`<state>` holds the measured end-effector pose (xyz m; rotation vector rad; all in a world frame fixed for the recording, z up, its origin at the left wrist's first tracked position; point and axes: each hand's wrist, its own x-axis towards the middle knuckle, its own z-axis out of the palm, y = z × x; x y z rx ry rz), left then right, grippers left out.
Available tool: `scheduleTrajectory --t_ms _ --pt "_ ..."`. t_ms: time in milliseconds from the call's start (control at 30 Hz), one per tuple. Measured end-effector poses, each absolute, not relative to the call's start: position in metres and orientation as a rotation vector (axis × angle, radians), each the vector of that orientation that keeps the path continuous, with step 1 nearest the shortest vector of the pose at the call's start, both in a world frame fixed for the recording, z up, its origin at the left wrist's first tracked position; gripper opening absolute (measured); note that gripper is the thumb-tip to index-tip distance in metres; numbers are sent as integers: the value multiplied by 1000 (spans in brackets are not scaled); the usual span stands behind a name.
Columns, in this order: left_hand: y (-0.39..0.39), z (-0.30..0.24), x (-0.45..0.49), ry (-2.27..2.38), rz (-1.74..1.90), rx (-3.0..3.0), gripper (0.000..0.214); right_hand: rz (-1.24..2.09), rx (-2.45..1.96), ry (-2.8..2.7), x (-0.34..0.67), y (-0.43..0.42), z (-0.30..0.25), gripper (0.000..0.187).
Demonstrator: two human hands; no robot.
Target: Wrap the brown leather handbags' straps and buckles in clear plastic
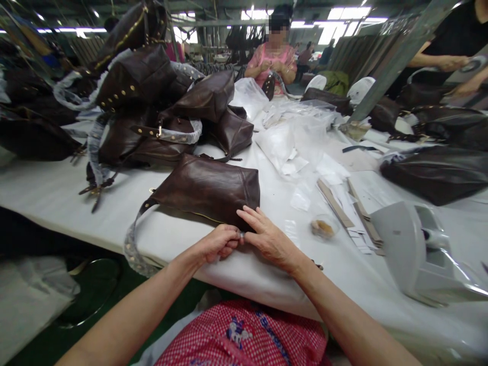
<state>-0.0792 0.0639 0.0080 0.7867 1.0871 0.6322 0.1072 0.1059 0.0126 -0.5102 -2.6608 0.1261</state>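
Note:
A dark brown leather handbag (206,188) lies on its side on the white-covered table before me, its strap (135,249) wrapped in clear plastic and hanging over the front edge. At the bag's near right corner, my left hand (221,243) is closed in a pinch, fingers curled. My right hand (270,239) meets it there, thumb against the left fingertips, while its other fingers stretch over the bag's corner. A small, pale, shiny bit shows between the two hands, too small to name. Part of the bag's zipped edge is hidden behind them.
Several brown bags (133,81) are heaped at the back left. On the right are a grey tape dispenser (404,249), cardboard strips (335,203), a small clear dish (322,227) and another bag (438,173). Plastic bags (282,142) cover the middle. A person (272,63) works opposite.

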Motion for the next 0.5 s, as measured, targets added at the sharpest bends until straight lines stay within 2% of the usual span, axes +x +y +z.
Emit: scheduleTrajectory --t_ms 133,300,400,500 --pt "62 7 -77 1136 661 842 20 148 -570 -2580 121 95 19 24" --pt "56 13 -68 1221 681 931 26 140 -981 -2235 180 74 55 17" --pt "56 11 -67 1300 684 974 37 -76 -1339 -1971 251 73 81 15" --pt "62 2 -68 1313 655 1031 48 -220 -1884 -1596 333 75 105 25"
